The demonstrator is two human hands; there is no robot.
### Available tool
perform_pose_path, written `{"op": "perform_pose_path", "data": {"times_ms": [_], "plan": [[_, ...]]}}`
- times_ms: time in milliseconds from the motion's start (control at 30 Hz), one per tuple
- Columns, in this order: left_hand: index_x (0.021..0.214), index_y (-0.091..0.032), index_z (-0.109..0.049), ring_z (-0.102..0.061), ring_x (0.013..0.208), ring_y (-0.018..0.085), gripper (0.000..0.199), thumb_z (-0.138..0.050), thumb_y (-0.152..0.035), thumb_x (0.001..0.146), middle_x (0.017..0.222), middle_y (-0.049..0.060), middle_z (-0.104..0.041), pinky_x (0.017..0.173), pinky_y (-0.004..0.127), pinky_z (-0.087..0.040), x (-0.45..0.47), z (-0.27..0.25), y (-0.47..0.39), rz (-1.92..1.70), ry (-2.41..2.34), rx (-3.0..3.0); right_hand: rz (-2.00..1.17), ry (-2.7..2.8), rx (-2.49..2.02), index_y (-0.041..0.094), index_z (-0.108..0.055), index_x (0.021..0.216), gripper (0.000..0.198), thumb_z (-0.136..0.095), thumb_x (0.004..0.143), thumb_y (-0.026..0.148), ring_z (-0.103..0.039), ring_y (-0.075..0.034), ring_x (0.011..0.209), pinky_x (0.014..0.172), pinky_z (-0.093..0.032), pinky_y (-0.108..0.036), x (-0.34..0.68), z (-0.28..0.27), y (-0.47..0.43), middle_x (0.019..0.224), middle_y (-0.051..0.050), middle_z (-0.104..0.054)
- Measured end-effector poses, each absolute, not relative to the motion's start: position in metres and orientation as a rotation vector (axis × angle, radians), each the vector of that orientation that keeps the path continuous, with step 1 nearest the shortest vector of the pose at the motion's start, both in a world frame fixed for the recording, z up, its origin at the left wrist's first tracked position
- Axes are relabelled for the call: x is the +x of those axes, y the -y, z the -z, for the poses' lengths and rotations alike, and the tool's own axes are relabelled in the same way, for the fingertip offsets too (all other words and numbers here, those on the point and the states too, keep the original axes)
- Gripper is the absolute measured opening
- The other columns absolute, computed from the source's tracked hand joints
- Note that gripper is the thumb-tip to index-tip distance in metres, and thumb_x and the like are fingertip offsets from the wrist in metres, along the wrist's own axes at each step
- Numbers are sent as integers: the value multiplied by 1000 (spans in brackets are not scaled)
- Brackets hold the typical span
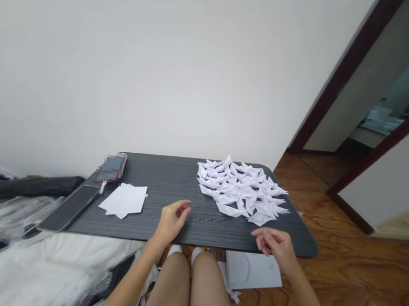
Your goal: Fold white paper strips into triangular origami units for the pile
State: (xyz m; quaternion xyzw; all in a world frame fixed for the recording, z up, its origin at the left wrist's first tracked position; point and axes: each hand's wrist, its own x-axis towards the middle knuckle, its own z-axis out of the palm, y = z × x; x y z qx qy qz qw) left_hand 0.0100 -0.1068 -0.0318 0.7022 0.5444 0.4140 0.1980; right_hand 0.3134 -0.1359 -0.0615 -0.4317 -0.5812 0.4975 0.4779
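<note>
folded papers (241,188) lie near left hand (173,218) and right hand (275,242) — both empty, fingers loosely curled inward at the table (169,176)

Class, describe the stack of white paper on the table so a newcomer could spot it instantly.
Find the dark table before the white wall. On it, left of the person's left hand, lies a small stack of paper. Its sheets are flat, unlike the folded paper pieces farther right.
</note>
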Motion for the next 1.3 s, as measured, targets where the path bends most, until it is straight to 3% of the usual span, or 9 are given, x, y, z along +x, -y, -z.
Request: {"op": "perform_pose_path", "data": {"times_ms": [100,200,367,567,767,867,1000,1167,1300], "plan": [[88,-15,-61,-60,78,17,25,-45,-30,77,87,8,-64,74,31,-47,-63,23,120,-1277,-1804,2035,-1240,1369,-1037,11,-62,78,30,-47,79,37,-36,-5,35,34,-23,-19,319,73,141,45,0,-49],[103,-15,-56,-47,108,24,41,-53,-39,70,114,11,-54,92,40,-36,-125,22,125,-944,-1896,2224,-1255,1348,-1025,12,-62,79,30,-47,79,38,-35,-5,35,34,-22,-20,320,77,140,47,0,-49],[112,-12,-51,-39,116,27,58,-51,-50,67,122,15,-47,96,41,-28,-143,33,123,-473,-2012,2272,-1243,1379,-1102,13,-62,81,31,-48,77,40,-36,-7,36,35,-24,-21,315,74,138,49,-1,-49],[93,-15,-61,-49,105,25,35,-39,-38,79,110,13,-56,90,38,-34,-129,37,116,-526,-2135,2247,-1220,1391,-1148,12,-62,81,32,-50,75,42,-38,-7,36,34,-27,-21,315,72,138,50,-1,-50],[74,-13,-63,-58,72,19,32,-40,-36,77,73,6,-64,65,26,-42,-82,13,123,-1126,-1884,1922,-1211,1443,-1108,13,-62,80,33,-46,78,42,-42,-8,39,35,-31,-20,288,59,137,54,-2,-52],[66,-11,-59,-52,57,12,34,-44,-39,75,58,1,-57,52,20,-39,-30,11,120,-1217,-1472,1641,-1192,1572,-995,13,-60,94,40,-45,77,45,-53,-14,60,54,-45,-27,251,46,132,78,-9,-61],[65,-9,-58,-46,51,9,32,-49,-40,72,54,0,-52,46,18,-37,11,27,104,-1233,-1318,1389,-1269,1608,-970,13,-58,101,44,-48,74,47,-57,-19,77,71,-47,-33,206,41,117,91,-11,-63],[78,-10,-55,-48,47,8,31,-51,-40,72,57,0,-54,42,18,-39,11,42,99,-1197,-1200,1356,-1337,1421,-1104,10,-63,75,35,-57,68,44,-58,-17,60,53,-48,-28,191,54,97,69,-8,-65],[92,-11,-49,-51,37,10,36,-54,-39,70,48,-3,-54,34,18,-37,6,38,106,-1032,-1082,1340,-1381,1316,-1096,11,-63,76,34,-56,69,43,-51,-12,41,35,-40,-22,194,59,94,56,-4,-61]]}}
